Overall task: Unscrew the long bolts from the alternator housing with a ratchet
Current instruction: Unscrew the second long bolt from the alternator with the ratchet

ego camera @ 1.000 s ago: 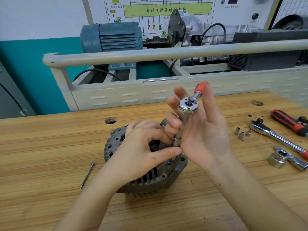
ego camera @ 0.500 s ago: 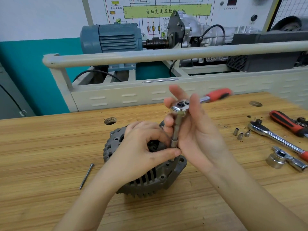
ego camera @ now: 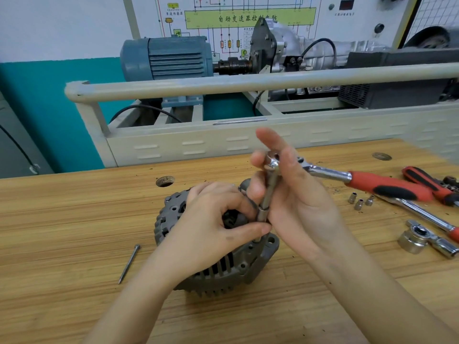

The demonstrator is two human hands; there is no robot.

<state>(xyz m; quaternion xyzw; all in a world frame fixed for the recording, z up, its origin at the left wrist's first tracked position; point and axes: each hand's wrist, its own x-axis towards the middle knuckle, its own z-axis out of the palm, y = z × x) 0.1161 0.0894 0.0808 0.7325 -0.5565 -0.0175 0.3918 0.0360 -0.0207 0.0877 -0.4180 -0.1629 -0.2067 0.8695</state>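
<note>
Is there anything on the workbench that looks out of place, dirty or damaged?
Nothing looks damaged. Dark crumbs of debris are scattered over the wooden workbench near the three small sockets. One long bolt lies loose left of the alternator housing, apparently already removed.

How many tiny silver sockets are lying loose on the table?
3. They sit together right of the hands: one, one and one, just under the red-handled ratchet. More may be hidden.

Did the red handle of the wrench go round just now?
Yes. The ratchet's red handle swung clockwise, from pointing toward the far rail to pointing right, over the spare tools.
</note>
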